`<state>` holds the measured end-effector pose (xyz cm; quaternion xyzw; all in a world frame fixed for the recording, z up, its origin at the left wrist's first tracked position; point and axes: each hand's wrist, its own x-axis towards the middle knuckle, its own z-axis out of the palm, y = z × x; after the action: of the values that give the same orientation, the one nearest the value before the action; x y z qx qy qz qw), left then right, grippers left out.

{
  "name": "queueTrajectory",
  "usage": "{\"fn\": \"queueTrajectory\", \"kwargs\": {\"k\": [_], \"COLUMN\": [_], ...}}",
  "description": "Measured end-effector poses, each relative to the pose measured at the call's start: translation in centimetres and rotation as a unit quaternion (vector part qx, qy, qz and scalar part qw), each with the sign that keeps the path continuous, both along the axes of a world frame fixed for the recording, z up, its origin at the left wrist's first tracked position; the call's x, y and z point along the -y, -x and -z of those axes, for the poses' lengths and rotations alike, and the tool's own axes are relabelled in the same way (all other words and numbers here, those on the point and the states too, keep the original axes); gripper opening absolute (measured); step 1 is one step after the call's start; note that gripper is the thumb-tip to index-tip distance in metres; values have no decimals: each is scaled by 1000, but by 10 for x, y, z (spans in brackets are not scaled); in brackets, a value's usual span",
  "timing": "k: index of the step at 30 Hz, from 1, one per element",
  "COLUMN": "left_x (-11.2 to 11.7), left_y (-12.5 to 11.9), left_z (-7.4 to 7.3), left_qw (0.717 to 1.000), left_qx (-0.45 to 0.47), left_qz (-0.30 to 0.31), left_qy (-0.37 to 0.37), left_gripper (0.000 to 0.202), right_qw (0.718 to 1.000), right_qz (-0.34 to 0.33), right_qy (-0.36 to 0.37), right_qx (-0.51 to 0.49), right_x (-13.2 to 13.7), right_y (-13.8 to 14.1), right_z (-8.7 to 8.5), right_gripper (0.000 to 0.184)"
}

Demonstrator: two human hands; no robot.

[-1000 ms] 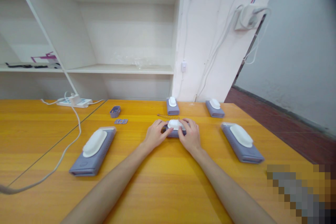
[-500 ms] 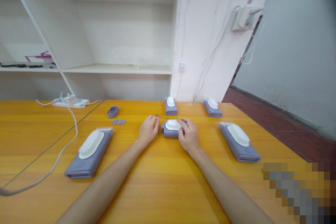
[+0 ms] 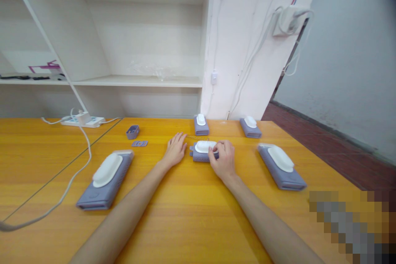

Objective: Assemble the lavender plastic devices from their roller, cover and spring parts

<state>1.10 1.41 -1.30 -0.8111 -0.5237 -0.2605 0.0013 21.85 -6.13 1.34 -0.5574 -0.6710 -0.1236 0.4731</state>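
Observation:
A small purple device with a white ribbed top (image 3: 201, 150) lies on the orange table (image 3: 198, 214) straight ahead. My right hand (image 3: 223, 159) curls its fingers onto the device's right end and grips it. Just left of the device, my left hand (image 3: 175, 150) rests flat on the table with its fingers stretched out, touching nothing but the table. A thin metal chain (image 3: 198, 137) lies just beyond both hands.
Two small purple units (image 3: 201, 125) (image 3: 251, 127) stand at the back edge. Larger purple units with white tops lie at the left (image 3: 106, 179) and right (image 3: 281, 166). A small purple tray (image 3: 133, 132), a flat purple piece (image 3: 140, 143), and a power strip (image 3: 81, 121) with its white cable (image 3: 74, 177) occupy the left.
My left hand has let go of the small device and moved left onto the table, its fingers now spread. My right hand has stayed on the device's right end.

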Motion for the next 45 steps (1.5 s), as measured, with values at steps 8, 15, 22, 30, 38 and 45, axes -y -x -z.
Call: {"fn": "queueTrajectory", "kwargs": {"k": [8,15,22,30,38,45], "left_x": [3,2,9,5,3,-6], "left_y": [-3,-5,-8,-11,-13,-22], "left_z": [-5,-8,-13,-16,-16,-19], "left_qw": [998,996,998,997,995,996], "left_qx": [-61,-83,-64,-75,-92,-89], "left_qz": [17,34,14,1,-6,12], "left_qy": [26,22,9,-3,-29,14], "left_gripper": [51,57,49,49,31,51], "right_qw": [997,996,996,996,995,994], "right_qz": [-2,-14,-24,-43,-56,-51], "right_qy": [7,24,30,25,37,38], "right_qx": [78,85,86,71,77,89], "right_x": [5,5,5,4,1,3], "right_y": [2,5,4,4,3,3], "right_z": [-4,-4,-3,-2,-1,-3], "right_gripper": [32,31,26,23,26,24]}}
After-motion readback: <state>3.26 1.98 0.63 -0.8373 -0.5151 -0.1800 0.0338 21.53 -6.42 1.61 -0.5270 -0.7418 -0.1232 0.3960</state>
